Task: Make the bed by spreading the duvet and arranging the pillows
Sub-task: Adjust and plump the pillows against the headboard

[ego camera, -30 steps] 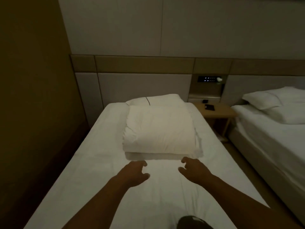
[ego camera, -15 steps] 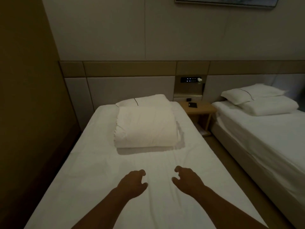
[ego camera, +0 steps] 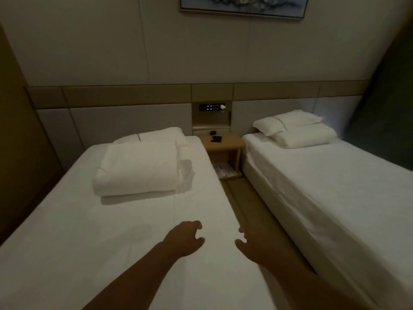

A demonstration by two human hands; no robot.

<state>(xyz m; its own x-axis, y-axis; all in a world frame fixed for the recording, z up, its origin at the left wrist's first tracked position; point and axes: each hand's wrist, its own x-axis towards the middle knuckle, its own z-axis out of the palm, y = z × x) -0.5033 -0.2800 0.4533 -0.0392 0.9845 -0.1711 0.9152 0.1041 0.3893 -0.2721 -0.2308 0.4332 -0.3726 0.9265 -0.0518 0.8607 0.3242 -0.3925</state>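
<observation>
Near bed (ego camera: 67,242): bare sheet, nothing spread on it yet.
Duvet (ego camera: 138,168): folded in a thick block on the upper half of the near bed, untouched, now well ahead of both hands where a second ago it lay just beyond the fingertips.
Pillow (ego camera: 156,135): tucked behind the duvet at the headboard end, mostly hidden.
Left hand (ego camera: 184,240): stretched out over the sheet, fingers loosely curled, gripping nothing.
Right hand (ego camera: 252,245): out past the mattress edge over the aisle, fingers spread, gripping nothing.
Change: view swung right and pulled back, the second bed (ego camera: 335,198) with its two stacked pillows now fully in sight.
Nightstand (ego camera: 223,143): between the beds, small dark items on top.
Meaning: probably a step away from the duvet, so spreading not yet begun; a fresh reach needed before any unfolding.
</observation>
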